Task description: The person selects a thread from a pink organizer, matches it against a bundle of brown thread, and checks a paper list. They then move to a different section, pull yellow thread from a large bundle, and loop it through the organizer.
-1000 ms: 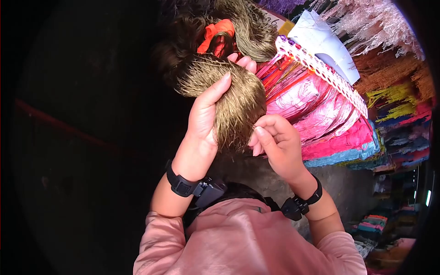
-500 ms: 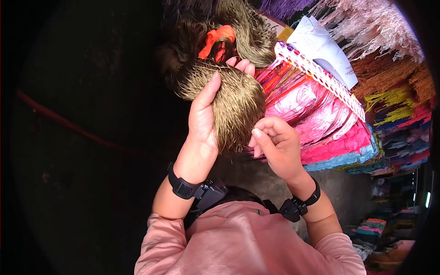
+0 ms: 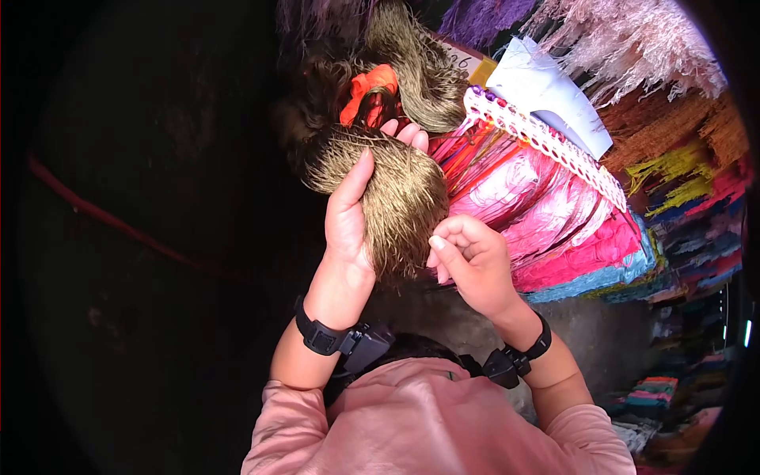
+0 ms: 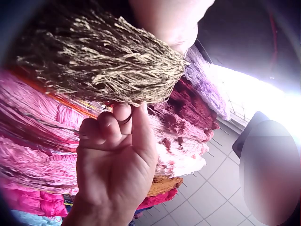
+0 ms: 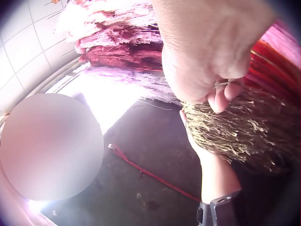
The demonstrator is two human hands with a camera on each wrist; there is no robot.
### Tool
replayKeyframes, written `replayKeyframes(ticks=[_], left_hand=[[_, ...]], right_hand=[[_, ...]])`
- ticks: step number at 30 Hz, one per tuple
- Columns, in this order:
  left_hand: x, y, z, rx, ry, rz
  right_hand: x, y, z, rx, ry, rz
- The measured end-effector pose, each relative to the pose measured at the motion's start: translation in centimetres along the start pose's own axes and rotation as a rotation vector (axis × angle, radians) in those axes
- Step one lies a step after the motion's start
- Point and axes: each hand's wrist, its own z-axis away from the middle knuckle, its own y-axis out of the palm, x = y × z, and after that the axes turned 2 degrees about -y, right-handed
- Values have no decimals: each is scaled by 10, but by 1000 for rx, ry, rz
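Observation:
A thick bundle of olive-gold thread fans out in the head view, its cut ends toward me. My left hand holds it from below, thumb over the top and fingertips showing past the far side. At the bundle's right edge, my right hand pinches a strand between thumb and forefinger. The left wrist view shows the thread ends just above those pinching fingertips. In the right wrist view a thin strand crosses the curled fingers of that hand.
Beyond the bundle lie an orange-red tie and another olive hank. To the right, pink hanks hang from a white perforated strip, beside a white sheet. A red cord crosses the dark area at left.
The bundle and both hands sit slightly lower and further left in the head view, along with nearby hanks. The left hand keeps its hold; the right hand still pinches at the bundle's edge.

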Motion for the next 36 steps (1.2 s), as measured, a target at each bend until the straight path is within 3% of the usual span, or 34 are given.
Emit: replayKeyframes(ticks=[17,20,22,24,27,28,30,31,32,34,36], left_hand=[[2,-7,5,-5,-1,-52],[-1,-13,13,-56,-34,-223],[1,-17,21,-254,-20,-396],[-4,-35,33,-323,-136,-321],[0,-49,45,-398,-73,-249],[2,-41,49,-324,-36,-287],[7,-31,49,-379,27,-303],[2,-36,52,-74,-19,-196],[0,-43,52,-276,-25,-422],[-5,-25,51,-128,-206,-318],[-2,-16,50,-267,-99,-349]], right_hand=[[-6,-6,7,-6,-40,41],[6,-18,11,66,25,-9],[20,-26,8,111,121,-150],[29,-27,2,102,174,-324],[34,-18,-18,119,161,-467],[37,-8,-24,125,116,-477],[41,19,-30,164,-151,-336],[44,31,-31,186,-328,-103],[44,40,-30,210,-501,130],[33,46,-26,290,-489,583],[13,50,-24,327,-475,901]])
